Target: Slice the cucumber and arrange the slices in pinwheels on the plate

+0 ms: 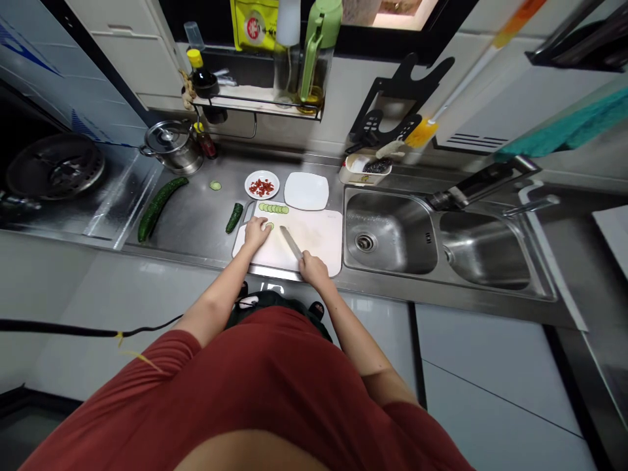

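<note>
My right hand (314, 268) grips a kitchen knife (291, 241), its blade pointing up and left over the white cutting board (321, 239). At the board's left side, my left hand (256, 234) is closed, with its fingertips at a cucumber slice (270, 226). A row of overlapping cucumber slices (273, 209) lies along the board's far edge. Left of the board is a short cucumber piece (234, 218). Beyond it stand a white plate of chopped red pieces (261, 186) and a bare white square plate (307, 191).
A whole cucumber (161, 208) and a cucumber end (214, 186) lie on the steel counter. Behind them is a lidded pot (171, 145). To the right sits a double sink (392, 229) with a faucet (483, 183). A rack (260, 108) holds bottles above the counter.
</note>
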`<state>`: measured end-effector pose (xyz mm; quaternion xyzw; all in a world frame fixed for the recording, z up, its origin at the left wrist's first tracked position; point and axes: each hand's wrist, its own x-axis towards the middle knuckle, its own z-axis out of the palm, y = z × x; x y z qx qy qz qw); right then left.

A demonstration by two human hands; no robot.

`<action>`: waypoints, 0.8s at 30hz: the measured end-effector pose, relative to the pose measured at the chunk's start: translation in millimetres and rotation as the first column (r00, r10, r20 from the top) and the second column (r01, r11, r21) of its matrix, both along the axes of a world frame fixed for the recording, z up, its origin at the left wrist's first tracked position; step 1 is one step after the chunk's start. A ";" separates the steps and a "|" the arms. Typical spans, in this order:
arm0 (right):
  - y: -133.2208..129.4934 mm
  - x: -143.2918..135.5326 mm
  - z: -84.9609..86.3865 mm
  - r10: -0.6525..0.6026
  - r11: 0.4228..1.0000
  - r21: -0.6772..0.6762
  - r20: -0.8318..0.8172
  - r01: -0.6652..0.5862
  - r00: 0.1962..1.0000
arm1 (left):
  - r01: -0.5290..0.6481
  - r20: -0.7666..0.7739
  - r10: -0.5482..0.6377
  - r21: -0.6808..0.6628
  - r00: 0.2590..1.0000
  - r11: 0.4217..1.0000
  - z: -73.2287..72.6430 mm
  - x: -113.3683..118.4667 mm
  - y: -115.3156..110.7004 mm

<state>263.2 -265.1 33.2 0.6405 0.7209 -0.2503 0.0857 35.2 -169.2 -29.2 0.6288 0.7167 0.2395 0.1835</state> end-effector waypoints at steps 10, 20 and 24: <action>-4.1 36.6 -8.3 -0.194 0.981 0.024 -0.022 0.195 0.981 | -0.002 -0.003 0.002 -0.032 1.000 0.999 2.6 3.5 2.2; 1.2 41.4 -15.8 -0.220 0.975 0.021 -0.010 0.220 0.975 | -0.248 0.148 0.273 -0.167 0.951 0.954 6.5 -11.9 33.8; 2.5 41.6 -17.6 -0.232 0.973 0.013 0.001 0.232 0.973 | -0.299 0.066 0.314 -0.168 0.947 0.939 9.4 -17.5 44.4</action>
